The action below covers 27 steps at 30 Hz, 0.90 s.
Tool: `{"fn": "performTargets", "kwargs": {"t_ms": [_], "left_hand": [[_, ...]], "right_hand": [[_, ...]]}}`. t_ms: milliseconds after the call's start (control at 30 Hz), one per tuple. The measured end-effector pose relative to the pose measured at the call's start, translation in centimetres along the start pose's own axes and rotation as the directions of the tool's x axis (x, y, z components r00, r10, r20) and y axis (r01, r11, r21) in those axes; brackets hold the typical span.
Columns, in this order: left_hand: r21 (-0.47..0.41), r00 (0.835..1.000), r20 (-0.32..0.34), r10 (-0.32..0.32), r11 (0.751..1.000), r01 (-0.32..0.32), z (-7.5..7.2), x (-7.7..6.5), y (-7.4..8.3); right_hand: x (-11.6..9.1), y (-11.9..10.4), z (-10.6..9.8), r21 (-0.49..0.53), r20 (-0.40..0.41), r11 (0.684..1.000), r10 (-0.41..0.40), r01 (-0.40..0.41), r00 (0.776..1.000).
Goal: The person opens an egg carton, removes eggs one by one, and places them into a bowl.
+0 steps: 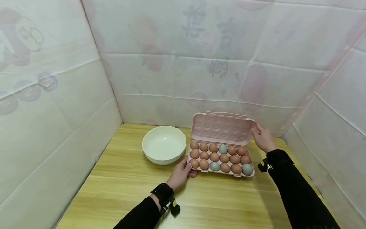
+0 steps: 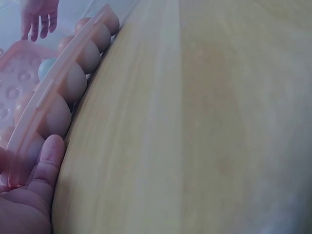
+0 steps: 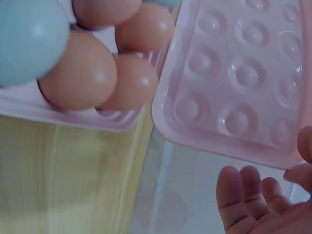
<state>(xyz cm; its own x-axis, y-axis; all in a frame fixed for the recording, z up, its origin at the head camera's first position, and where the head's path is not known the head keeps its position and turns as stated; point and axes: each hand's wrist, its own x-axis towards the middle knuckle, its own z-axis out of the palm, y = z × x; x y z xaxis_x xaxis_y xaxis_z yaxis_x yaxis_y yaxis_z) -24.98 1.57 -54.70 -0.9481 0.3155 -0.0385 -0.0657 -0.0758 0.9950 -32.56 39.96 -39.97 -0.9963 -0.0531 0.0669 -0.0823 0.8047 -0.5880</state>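
A pink plastic egg carton (image 1: 221, 170) stands on the table with its lid (image 1: 220, 128) raised, full of brown eggs (image 1: 214, 156) and a few pale blue-green eggs (image 1: 247, 169). My left hand (image 1: 181, 173) grips the tray's front left corner, thumb at the rim; in the left wrist view a finger (image 2: 46, 165) lies along the tray's underside. At the lid's upper right corner, my right hand (image 1: 263, 139) pinches the edge between thumb and forefinger. The other fingers (image 3: 230, 192) stay off the lid in the right wrist view.
A white bowl (image 1: 164, 130) stands just left of the carton. The wooden table (image 1: 123, 178) is enclosed at the back and sides by pale printed sheets (image 1: 177, 76), with the back sheet close behind the lid.
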Motion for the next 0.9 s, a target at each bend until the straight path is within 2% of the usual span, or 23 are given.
{"fn": "performTargets", "kwargs": {"t_ms": [200, 367, 467, 633, 900], "left_hand": [[0.012, 1.000, 0.003, 0.002, 1.000, -0.002, -0.1, 0.0, 0.1], [0.001, 1.000, 0.006, -0.006, 1.000, 0.006, -0.1, 0.0, 0.1], [-0.001, 1.000, 0.004, -0.012, 1.000, 0.012, -0.1, 0.1, 0.0], [-0.002, 1.000, -0.015, -0.026, 1.000, 0.026, -0.2, 0.4, -0.2], [-0.016, 0.999, -0.033, -0.024, 1.000, 0.024, 0.0, 0.6, -0.3]], "right_hand": [[0.5, -0.3, -0.7, 0.027, 0.117, 0.999, 0.024, -0.027, 0.993], [0.0, 0.0, -0.4, 0.157, 0.064, 0.984, 0.071, -0.080, 0.995], [-0.3, 0.5, -0.1, 0.205, 0.012, 0.976, 0.076, -0.077, 0.997], [-0.7, 0.6, 0.3, 0.195, -0.026, 0.980, 0.055, -0.049, 0.998], [-1.5, 0.2, 0.2, 0.157, -0.009, 0.985, 0.073, -0.071, 0.997]]}}
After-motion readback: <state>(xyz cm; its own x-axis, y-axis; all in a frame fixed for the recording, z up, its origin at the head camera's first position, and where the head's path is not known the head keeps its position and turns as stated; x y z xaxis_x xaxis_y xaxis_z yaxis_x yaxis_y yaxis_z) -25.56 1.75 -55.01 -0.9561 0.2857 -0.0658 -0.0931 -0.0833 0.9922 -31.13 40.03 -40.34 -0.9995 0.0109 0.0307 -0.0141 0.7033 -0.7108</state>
